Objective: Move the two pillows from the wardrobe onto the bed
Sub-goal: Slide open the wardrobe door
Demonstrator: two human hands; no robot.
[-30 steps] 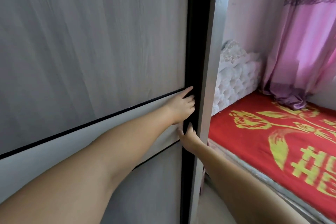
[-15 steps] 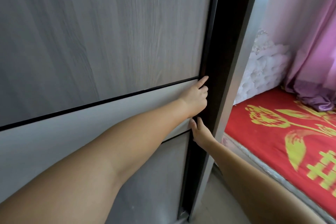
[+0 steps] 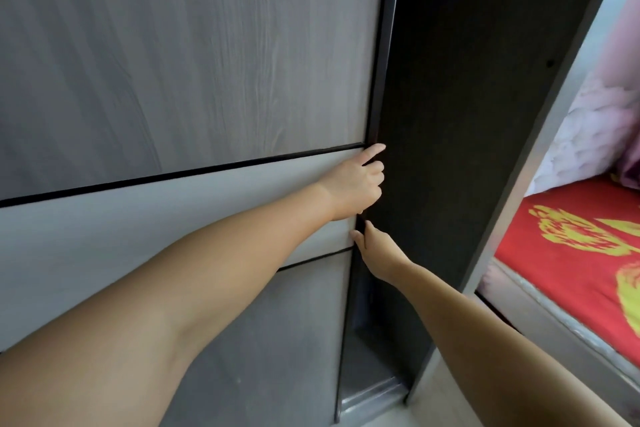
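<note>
The grey wood-grain sliding wardrobe door [image 3: 194, 55] fills the left of the view, with a pale band across its middle. My left hand [image 3: 356, 184] is curled around the door's dark right edge, index finger stretched out. Just below it my right hand [image 3: 375, 251] grips the same edge, its fingers hooked behind it. A dark gap of wardrobe interior [image 3: 453, 107] shows to the right of the door. No pillows can be seen inside. The bed [image 3: 568, 263], under a red cover with a yellow pattern, lies at the right.
The wardrobe's grey side panel [image 3: 540, 156] stands between the opening and the bed. A white tufted headboard [image 3: 585, 135] and a pink curtain rise behind the bed. The sliding track [image 3: 370, 395] runs along the floor at the bottom.
The door has slid to the left with both hands on its edge, and the dark opening has grown much wider. The view has shifted so the bed sits farther right.
</note>
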